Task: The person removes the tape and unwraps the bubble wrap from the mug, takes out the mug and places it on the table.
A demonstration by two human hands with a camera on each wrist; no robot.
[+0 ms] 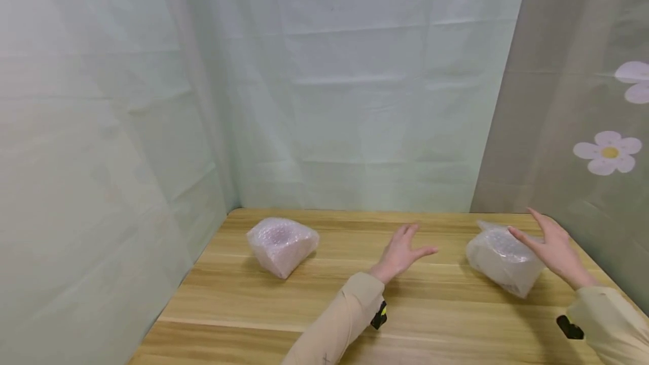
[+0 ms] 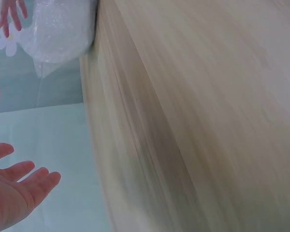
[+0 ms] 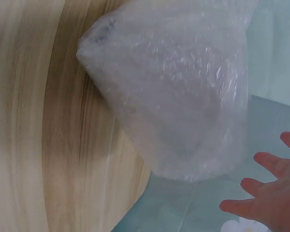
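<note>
A bubble-wrapped package (image 1: 502, 258) lies on the right part of the wooden table, its clear wrap crumpled to a point at one end. My right hand (image 1: 556, 246) hovers at its right side with fingers spread and thumb out; in the right wrist view the package (image 3: 179, 92) fills the middle, apart from the fingers (image 3: 273, 166). Over the middle of the table, my left hand (image 1: 398, 255) is held with its fingers extended and nothing in it. A second bubble-wrapped package (image 1: 281, 245), slightly pinkish, sits on the left part of the table.
The wooden table (image 1: 243, 320) reaches back to a pale green curtain (image 1: 355, 100). Another pale curtain (image 1: 101, 156) hangs along the left side. On the right hangs a grey-brown curtain (image 1: 537, 100) with white flowers.
</note>
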